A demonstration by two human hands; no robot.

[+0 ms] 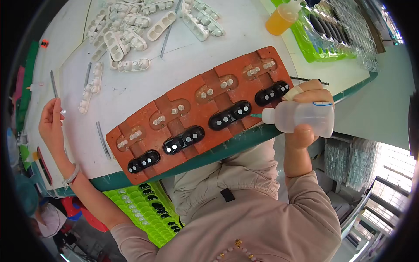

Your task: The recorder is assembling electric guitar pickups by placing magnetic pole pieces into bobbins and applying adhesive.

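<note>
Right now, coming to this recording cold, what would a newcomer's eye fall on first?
Probably the large brick-red board in the middle of the picture, with four glossy black pieces in a slanting row along its near side. Next, the translucent squeeze bottle in the right hand, its green tip pointing left toward the third black piece from the left. Then the heap of white pieces at the upper left.

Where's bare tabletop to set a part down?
White tabletop is bare between the amber bottle and heap of white parts, and between that heap and the red-brown board. Crowded: the heap itself, and the far right around the green tray.
</note>
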